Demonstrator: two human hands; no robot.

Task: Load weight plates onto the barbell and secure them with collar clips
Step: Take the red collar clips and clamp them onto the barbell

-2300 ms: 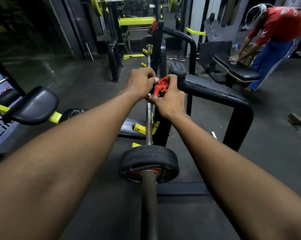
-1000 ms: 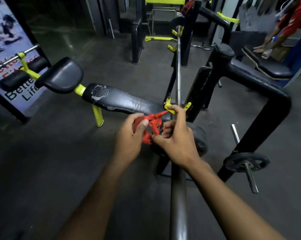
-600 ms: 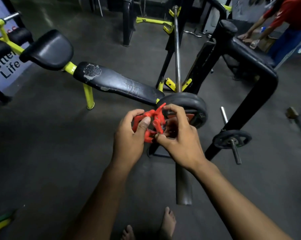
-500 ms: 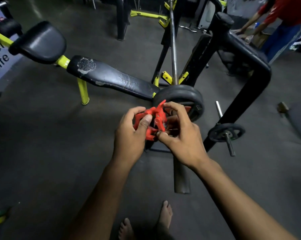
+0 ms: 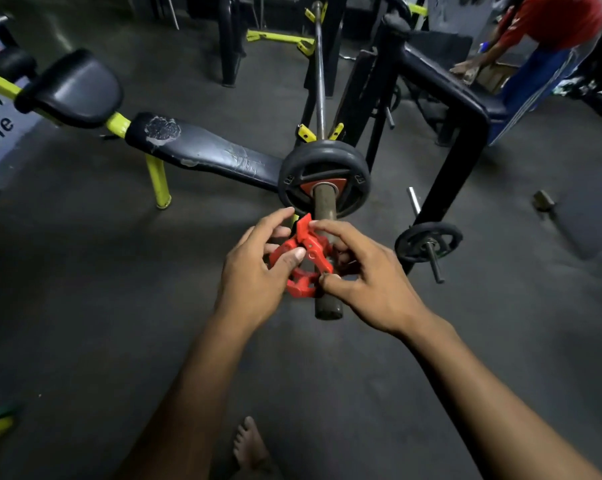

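The barbell rests on the rack's yellow hooks and points toward me, its sleeve end close below my hands. One black weight plate with a red hub sits on the sleeve against the shoulder. A red collar clip, its lever raised, is at the near part of the sleeve. My left hand pinches the clip's left side. My right hand grips its right side and lever, fingers over the sleeve. Whether the clip rings the sleeve is partly hidden by my fingers.
A worn black bench with yellow legs lies to the left. A black rack frame stands right, with a small plate on a storage peg. A person in red bends at the far right. My bare foot is below.
I stepped back from the bar's middle to its end. Both hands carried the red clip along and now hold it lower on the sleeve, nearer the tip, clear of the plate.
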